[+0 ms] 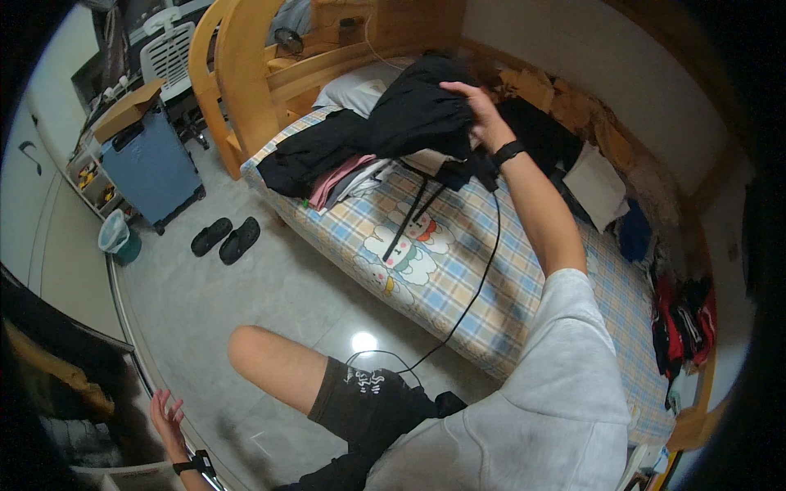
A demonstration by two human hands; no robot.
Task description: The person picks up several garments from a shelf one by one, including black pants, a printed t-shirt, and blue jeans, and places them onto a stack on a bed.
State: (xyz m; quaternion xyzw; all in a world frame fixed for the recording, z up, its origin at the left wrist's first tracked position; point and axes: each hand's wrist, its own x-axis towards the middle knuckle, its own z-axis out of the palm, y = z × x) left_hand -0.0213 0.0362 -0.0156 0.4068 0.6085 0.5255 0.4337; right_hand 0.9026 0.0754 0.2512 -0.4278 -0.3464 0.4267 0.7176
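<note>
My right hand (pixel 479 114) reaches across the bed, its fingers closed on a black garment (pixel 419 116) that is bunched up above the mattress. Another dark folded garment (pixel 315 151) lies just left of it, on a stack with a pink cloth (pixel 338 178) and white and grey cloths. Two black straps (pixel 407 219) trail over the checked bed sheet (pixel 458 270). Low on the left, my left hand (pixel 168 417) is held out near the edge of an open wardrobe (pixel 74 372), fingers spread and holding nothing.
Black slippers (pixel 228 239) sit on the grey floor by a blue suitcase (pixel 153 168) and a small bin (pixel 120 237). A black cable (pixel 479 286) runs from the bed down to the floor. More clothes (pixel 684 323) lie along the wall side. A wooden bed frame (pixel 246 82) rises at the far end.
</note>
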